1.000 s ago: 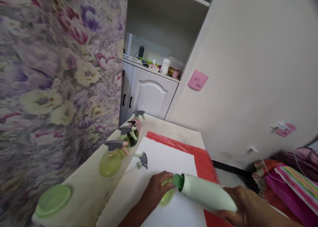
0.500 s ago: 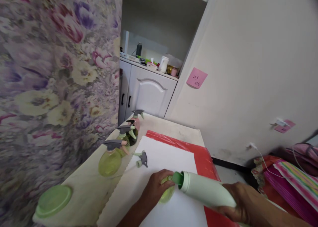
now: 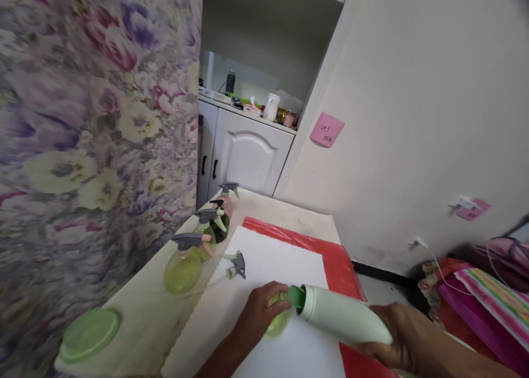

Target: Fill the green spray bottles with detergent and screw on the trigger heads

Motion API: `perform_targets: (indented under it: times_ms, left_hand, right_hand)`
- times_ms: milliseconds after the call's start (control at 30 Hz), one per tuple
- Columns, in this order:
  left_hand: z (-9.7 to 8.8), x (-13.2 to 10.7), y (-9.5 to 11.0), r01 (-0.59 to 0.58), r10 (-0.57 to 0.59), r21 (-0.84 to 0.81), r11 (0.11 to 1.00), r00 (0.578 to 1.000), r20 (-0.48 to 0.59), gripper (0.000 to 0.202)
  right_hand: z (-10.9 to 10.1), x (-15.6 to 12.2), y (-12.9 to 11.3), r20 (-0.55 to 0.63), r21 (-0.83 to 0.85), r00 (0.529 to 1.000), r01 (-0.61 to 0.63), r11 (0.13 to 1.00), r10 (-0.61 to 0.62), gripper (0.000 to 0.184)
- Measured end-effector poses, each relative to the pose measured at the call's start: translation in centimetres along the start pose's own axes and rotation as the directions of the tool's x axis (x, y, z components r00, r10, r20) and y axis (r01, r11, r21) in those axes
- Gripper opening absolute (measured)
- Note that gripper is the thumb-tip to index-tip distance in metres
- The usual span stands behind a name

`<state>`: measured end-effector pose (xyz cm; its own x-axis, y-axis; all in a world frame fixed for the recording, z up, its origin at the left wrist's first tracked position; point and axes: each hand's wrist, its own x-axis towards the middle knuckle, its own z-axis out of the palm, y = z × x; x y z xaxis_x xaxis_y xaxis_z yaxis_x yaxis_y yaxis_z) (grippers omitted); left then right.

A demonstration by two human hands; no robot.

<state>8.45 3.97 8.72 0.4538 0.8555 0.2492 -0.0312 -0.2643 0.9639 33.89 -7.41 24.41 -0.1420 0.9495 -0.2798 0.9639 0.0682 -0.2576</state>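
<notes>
My left hand (image 3: 265,304) is closed around the neck of a yellow-green spray bottle (image 3: 278,325) without its top, which rests on a white sheet (image 3: 281,257). My right hand (image 3: 394,336) grips a pale green pitcher (image 3: 343,314), tipped to the left. Its darker green spout (image 3: 296,296) sits right at the bottle's mouth; whether liquid is flowing I cannot make out. Beyond my left hand, a grey and green spray trigger (image 3: 237,265) lies on the sheet with its thin tube pointing left.
Several spray bottles stand along the left table edge, the nearest a yellow one (image 3: 183,271). A round green lid (image 3: 90,335) lies at the near left corner. Red plastic (image 3: 345,268) is under the sheet. A wall (image 3: 397,146) bounds the right, a floral curtain (image 3: 95,146) the left.
</notes>
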Motion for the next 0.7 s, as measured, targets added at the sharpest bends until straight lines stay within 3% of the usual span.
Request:
perform_targets:
  times_ms: [367,700]
  left_hand:
    - [-0.1,-0.1,0.6,0.009,-0.009,0.001,1.0,1.0,0.013,0.018]
    - [-0.2,0.2,0.5,0.016,-0.016,0.028,0.999,1.0,0.0,0.018]
  right_hand:
    - [0.0,-0.1,-0.4,0.04,0.096,0.998,-0.043,0.994,0.039,0.04]
    - [4.0,0.0,2.1,0.003,0.25,0.999,-0.048,0.967,0.048,0.037]
